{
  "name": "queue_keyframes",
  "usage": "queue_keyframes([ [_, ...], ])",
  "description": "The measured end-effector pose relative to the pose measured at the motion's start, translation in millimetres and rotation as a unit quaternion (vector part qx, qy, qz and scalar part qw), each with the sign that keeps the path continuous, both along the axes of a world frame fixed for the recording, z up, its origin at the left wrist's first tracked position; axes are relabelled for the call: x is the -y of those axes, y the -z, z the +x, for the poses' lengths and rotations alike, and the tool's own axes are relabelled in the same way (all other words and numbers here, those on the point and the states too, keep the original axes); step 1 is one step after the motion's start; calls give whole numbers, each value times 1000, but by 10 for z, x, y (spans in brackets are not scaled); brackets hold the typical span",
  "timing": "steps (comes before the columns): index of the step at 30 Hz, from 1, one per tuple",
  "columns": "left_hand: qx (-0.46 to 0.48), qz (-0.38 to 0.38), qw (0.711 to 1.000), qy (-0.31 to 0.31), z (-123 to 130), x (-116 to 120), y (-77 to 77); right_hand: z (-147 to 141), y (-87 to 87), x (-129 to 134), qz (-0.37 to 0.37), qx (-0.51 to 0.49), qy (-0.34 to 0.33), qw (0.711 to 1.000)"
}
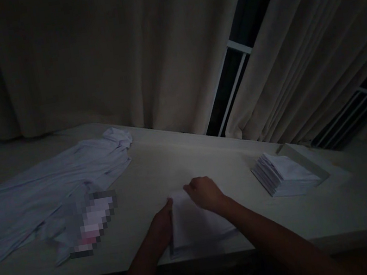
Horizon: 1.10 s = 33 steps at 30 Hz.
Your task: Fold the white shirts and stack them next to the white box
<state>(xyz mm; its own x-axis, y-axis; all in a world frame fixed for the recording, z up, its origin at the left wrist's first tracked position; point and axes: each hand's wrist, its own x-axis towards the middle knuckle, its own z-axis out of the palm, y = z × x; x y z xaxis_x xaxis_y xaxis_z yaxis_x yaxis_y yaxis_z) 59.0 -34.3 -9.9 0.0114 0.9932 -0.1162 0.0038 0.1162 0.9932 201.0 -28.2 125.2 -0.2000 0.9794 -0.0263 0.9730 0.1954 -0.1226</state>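
Observation:
A flat white rectangular bundle (198,226) lies in front of me at the table's near edge. It has a thin layered edge, and in the dim light I cannot tell whether it is folded cloth or paper. At its left side my left hand (162,223) grips the edge, thumb near the upper left corner. My right hand (207,194) is closed over the bundle's top edge, fingers curled in. Whatever is between those fingers is hidden. The right forearm covers part of the bundle's right side.
A crumpled white cloth (53,178) spreads over the left of the pale table (160,165). Beside it is a pixelated patch. On the right stands a stack of white folded pieces (286,174), against a pale box-like thing (305,159). Curtains (163,56) hang behind.

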Motion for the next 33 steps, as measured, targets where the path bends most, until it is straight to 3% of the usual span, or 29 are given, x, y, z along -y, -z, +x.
queue_keyframes([
  [4, 16, -45, 997, 67, 22, -30, 77, 890, 142, 93, 21, -65, 102, 992],
  [7, -29, -55, 998, 29, 20, -72, 130, 1445, 411, 256, 33, -127, 159, 978],
  [10, -81, -39, 996, -22, 32, -71, 156, 1713, 724, 526, 41, -249, 164, 954],
  [14, -201, -1, 979, -38, 39, -2, 168, 1737, 1086, 923, 31, -366, 124, 922],
  [19, -256, -10, 965, -50, 25, -3, 209, 1616, 1355, 1135, 95, -345, 91, 929],
  [23, -259, -13, 964, -56, 36, -15, 200, 1502, 1367, 1138, 165, -303, 104, 933],
  [27, -242, 1, 970, -38, 68, 49, 142, 1399, 1339, 1136, 171, -250, 66, 951],
  [33, -247, 39, 968, 6, 78, 160, 124, 1397, 1409, 1098, 209, -267, 79, 937],
])
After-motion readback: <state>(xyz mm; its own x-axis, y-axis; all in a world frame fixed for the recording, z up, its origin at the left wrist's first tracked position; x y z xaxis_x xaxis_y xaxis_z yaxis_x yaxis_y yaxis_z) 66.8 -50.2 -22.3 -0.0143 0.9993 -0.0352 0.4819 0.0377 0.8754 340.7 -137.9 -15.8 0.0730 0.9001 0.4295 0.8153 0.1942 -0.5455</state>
